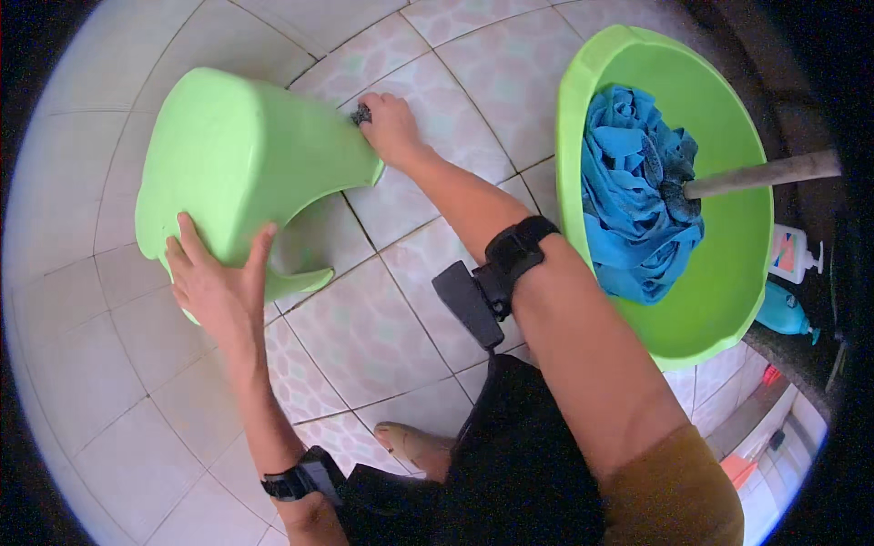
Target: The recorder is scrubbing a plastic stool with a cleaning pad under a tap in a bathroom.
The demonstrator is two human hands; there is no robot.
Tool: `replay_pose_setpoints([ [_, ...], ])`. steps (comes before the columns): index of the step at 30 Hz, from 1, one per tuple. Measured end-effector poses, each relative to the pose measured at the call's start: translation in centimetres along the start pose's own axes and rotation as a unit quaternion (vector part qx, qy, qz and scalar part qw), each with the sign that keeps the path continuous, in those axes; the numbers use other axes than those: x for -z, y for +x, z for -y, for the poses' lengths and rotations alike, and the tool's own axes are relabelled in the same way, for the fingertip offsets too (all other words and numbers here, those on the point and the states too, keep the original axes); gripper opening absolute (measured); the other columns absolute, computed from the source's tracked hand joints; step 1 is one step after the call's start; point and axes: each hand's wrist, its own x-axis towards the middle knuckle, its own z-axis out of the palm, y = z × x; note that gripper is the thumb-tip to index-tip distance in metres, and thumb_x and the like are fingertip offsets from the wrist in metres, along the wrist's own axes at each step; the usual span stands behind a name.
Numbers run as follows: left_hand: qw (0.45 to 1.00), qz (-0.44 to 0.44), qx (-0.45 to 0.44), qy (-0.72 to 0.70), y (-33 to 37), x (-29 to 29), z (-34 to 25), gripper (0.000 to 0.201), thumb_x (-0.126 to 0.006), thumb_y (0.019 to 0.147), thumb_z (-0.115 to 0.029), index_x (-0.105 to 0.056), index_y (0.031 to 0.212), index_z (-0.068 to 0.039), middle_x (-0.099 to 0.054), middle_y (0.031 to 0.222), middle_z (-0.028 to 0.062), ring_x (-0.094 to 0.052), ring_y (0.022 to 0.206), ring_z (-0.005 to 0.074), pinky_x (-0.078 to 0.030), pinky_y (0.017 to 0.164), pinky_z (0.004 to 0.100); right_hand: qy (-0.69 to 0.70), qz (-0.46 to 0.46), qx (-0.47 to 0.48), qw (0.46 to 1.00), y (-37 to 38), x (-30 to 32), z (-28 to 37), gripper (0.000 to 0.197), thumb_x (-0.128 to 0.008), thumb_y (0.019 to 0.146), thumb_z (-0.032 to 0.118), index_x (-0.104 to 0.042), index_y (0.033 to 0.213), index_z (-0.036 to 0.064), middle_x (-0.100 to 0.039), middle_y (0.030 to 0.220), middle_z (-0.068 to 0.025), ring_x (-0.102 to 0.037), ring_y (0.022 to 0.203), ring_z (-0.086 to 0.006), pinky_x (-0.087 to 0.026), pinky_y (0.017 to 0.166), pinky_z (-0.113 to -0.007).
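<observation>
A light green plastic stool (205,155) leans tilted by the tiled wall at the left, its seat turned toward the left and its legs toward the right. My left hand (218,291) grips its near edge, the fingers spread over the seat side and the thumb on the other side. At the stool's far leg, my right hand (391,127) closes around a dark grey scouring pad (361,115), which touches the green plastic. Part of the pad is hidden under the fingers.
To the right stands a large green basin (728,309) holding a bunched blue cloth (628,191) and a wooden stick (765,173). A white pump bottle (794,255) and a teal bottle (783,309) sit beside it. My foot in a sandal (410,443) rests on the tiled floor (364,337).
</observation>
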Motion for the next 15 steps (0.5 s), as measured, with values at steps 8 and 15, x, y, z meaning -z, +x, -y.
replay_pose_setpoints([
  [8, 0.986, -0.039, -0.143, -0.079, 2.0, 0.0, 0.6, 0.100, -0.079, 0.058, -0.047, -0.032, 0.139, -0.012, -0.029, 0.142, 0.0214, -0.031, 0.128, 0.0400, -0.024, 0.104, 0.0514, -0.051, -0.010, 0.053, 0.997, -7.2, 1.3, 0.1, 0.018, -0.053, 0.079, 0.005, -0.060, 0.095, 0.0067, -0.052, 0.087, -0.0144, -0.051, 0.087, -0.0332, -0.045, 0.075, -0.042],
  [15, 0.988, -0.005, -0.144, -0.062, 2.0, -0.2, -0.1, 0.099, -0.080, 0.057, -0.040, -0.029, 0.141, -0.024, -0.028, 0.144, 0.0186, -0.029, 0.130, 0.0396, -0.024, 0.106, 0.0505, -0.073, -0.046, 0.120, 0.989, 0.3, -0.6, -0.5, 0.016, -0.053, 0.079, 0.004, -0.060, 0.093, 0.0066, -0.052, 0.088, -0.0151, -0.051, 0.084, -0.0330, -0.046, 0.070, -0.041],
])
